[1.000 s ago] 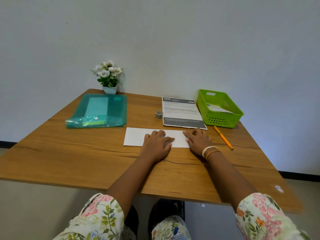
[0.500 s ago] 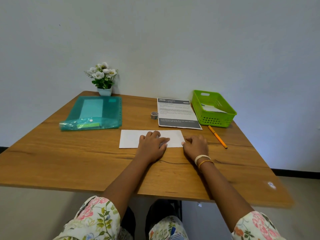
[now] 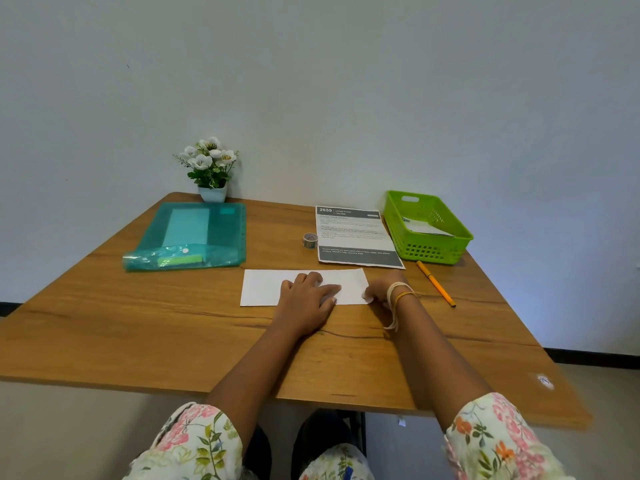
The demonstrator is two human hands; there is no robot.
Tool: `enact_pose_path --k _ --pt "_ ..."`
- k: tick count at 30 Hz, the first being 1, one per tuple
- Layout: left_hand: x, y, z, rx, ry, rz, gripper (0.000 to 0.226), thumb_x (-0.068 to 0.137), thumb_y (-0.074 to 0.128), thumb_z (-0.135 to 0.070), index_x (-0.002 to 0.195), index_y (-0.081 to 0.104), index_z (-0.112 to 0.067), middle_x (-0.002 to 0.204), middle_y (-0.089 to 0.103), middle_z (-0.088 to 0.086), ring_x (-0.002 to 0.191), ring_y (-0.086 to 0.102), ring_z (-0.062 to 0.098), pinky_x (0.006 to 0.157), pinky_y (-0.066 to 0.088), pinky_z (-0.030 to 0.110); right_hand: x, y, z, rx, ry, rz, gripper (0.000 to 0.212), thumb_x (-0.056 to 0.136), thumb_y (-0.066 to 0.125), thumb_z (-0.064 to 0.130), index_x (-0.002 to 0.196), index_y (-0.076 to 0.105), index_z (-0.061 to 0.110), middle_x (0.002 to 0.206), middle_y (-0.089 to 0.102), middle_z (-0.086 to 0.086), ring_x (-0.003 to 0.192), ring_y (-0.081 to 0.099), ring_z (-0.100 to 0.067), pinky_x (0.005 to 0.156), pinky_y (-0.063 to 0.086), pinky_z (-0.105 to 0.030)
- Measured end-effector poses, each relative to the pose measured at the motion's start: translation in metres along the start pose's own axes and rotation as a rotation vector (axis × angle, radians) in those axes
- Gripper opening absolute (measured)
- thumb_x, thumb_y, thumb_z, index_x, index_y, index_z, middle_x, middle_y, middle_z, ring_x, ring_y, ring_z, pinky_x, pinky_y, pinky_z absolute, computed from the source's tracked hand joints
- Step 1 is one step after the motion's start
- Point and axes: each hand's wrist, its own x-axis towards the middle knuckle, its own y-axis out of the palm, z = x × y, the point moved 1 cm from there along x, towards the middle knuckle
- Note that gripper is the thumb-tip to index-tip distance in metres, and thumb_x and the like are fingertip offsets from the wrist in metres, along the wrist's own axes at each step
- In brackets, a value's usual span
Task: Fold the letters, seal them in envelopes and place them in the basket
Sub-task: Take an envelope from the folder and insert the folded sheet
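Since a second ago, right hand (image 3: 382, 289) drawn back off the folded letter (image 3: 266, 287) to that sheet's right end, knuckles now turned up and fingertips curled at the paper's corner; cannot tell whether pinching the edge or only touching it. Left hand (image 3: 306, 294) unchanged, fingers spread flat and pressing down on the letter's right half. Letter lying flat as a white strip on the wooden table (image 3: 138, 327), near the middle, long side toward the person. Just behind the letter, a printed sheet (image 3: 353, 235) with dark bands, unfolded. Left of that sheet and touching nothing, a small tape roll (image 3: 310, 240). Behind and right of the letter, a green basket (image 3: 429, 251) with white paper already inside. Right of the letter, an orange pen (image 3: 434, 283) lying aslant. Behind and left of the letter, a teal plastic folder (image 3: 194, 237), and beyond it at the wall a potted white flower (image 3: 209, 168).
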Motion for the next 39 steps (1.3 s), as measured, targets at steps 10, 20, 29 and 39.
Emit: enact_pose_path --k 10,20,29,39 --pt "-0.007 -0.008 -0.02 -0.29 0.081 -0.143 0.068 0.09 0.058 -0.035 0.15 0.028 -0.027 0.154 0.034 0.0 0.136 0.039 0.017 0.106 0.04 0.033 -0.022 0.012 0.022 0.441 -0.144 0.181 0.017 0.084 0.067 0.016 0.068 0.061 0.015 0.064 0.055 -0.002 0.06 0.049 -0.014 0.056 0.039 -0.025" --pt "0.008 -0.071 -0.023 -0.729 -0.218 -0.665 0.027 0.095 0.054 -0.008 0.117 0.068 -0.016 0.092 0.069 -0.007 0.074 0.06 0.008 0.059 0.042 0.009 -0.041 0.02 0.03 1.112 -0.122 0.455 0.018 0.086 0.064 0.023 0.098 0.07 0.012 0.076 0.063 0.0 0.065 0.055 -0.012 0.061 0.045 -0.026" --pt "0.03 -0.149 -0.02 -1.244 -0.331 -0.987 0.026 0.094 0.056 -0.008 0.117 0.068 -0.012 0.101 0.071 0.002 0.073 0.056 0.004 0.06 0.046 0.014 -0.033 0.04 0.033 1.15 -0.064 0.416 0.039 0.073 0.075 0.031 0.102 0.06 0.009 0.072 0.05 -0.007 0.055 0.039 -0.014 0.06 0.04 -0.029" --pt "0.019 -0.129 0.021 -1.659 -0.787 -0.862 0.003 0.092 0.062 -0.013 0.093 0.063 -0.01 0.094 0.066 0.008 0.087 0.065 0.024 0.075 0.058 0.04 -0.024 0.026 0.02 1.21 -0.032 0.126 0.03 0.084 0.057 -0.009 0.114 0.057 -0.012 0.098 0.062 -0.021 0.068 0.058 -0.03 0.051 0.053 -0.029"
